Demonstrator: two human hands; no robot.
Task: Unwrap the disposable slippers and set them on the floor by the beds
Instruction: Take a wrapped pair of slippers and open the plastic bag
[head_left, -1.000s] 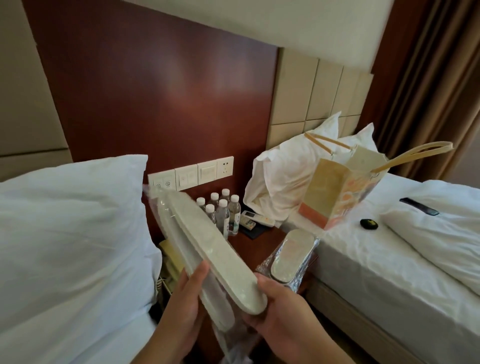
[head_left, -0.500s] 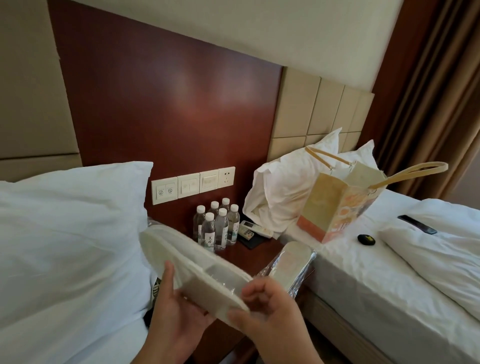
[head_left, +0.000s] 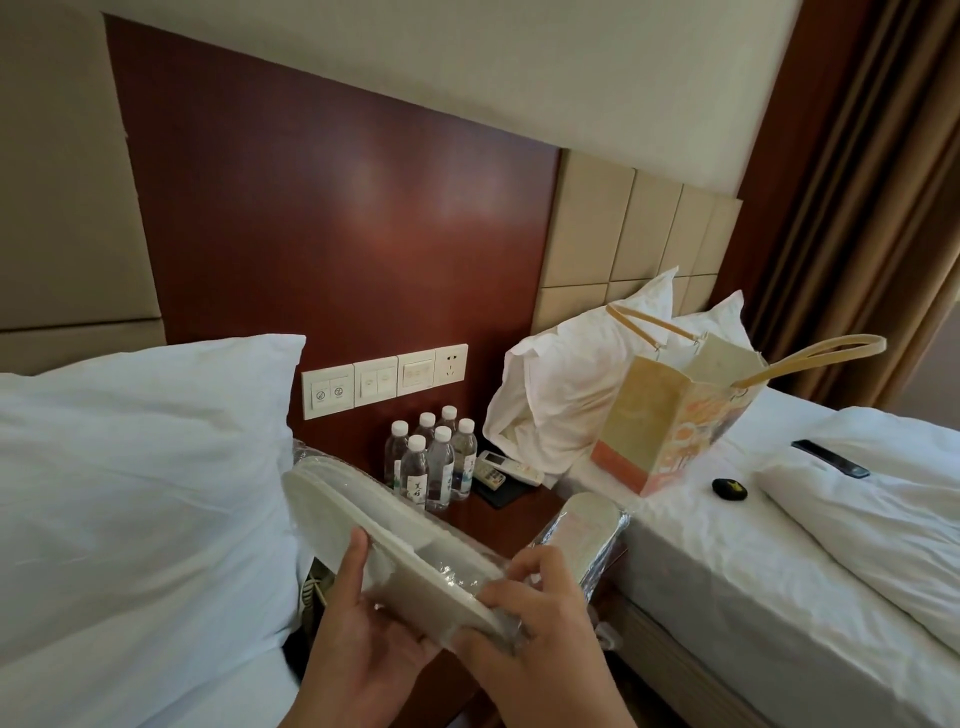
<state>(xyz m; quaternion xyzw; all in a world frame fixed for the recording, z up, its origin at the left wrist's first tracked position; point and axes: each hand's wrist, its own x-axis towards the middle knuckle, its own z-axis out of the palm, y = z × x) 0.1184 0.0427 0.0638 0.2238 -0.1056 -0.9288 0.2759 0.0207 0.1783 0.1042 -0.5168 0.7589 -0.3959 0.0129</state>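
A pair of white disposable slippers (head_left: 395, 540), stacked flat in a clear plastic wrapper (head_left: 467, 566), is held up between the two beds, above the near edge of the tabletop (head_left: 524, 525). Its long axis runs from upper left, beside the left bed's pillow (head_left: 135, 467), down to lower right at the hands. The left hand (head_left: 363, 644) cups the pack from below, thumb pressed on its upper face. The right hand (head_left: 540, 618) pinches the wrapper at the near end, fingers curled closed on the film. Which end is toe or heel cannot be told through the glare.

A second wrapped pair (head_left: 582, 530) leans at the tabletop's right edge against the right bed (head_left: 727, 561), its lower part hidden behind the right hand. Farther back stand six water bottles (head_left: 431, 457) and a remote (head_left: 498, 465). On the right bed sits an open paper bag (head_left: 675, 415), its contents not visible, by a small black object (head_left: 730, 489).
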